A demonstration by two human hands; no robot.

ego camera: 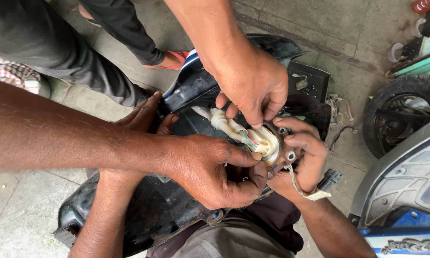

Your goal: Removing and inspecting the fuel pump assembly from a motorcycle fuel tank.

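A black plastic scooter panel (143, 210) lies across my lap. My left hand (145, 114) rests flat on its upper edge, fingers apart. My right hand (303, 155), with a pale band at the wrist, curls around a white lamp socket (265, 141) with a metal ring, set in the panel. Coloured wires (246, 138) and a white-sleeved cable (224, 125) run out of the socket. Another person's hand (215, 172), reaching in from the left, pinches the socket's lower edge. A third hand (253, 81) comes down from the top and grips the socket from above.
A scooter wheel (401, 110) and a grey-blue scooter body (406, 191) stand at the right. A foot in a red sandal (174, 59) and legs in dark trousers (57, 52) are at the upper left. Small parts (339, 107) lie on the concrete floor.
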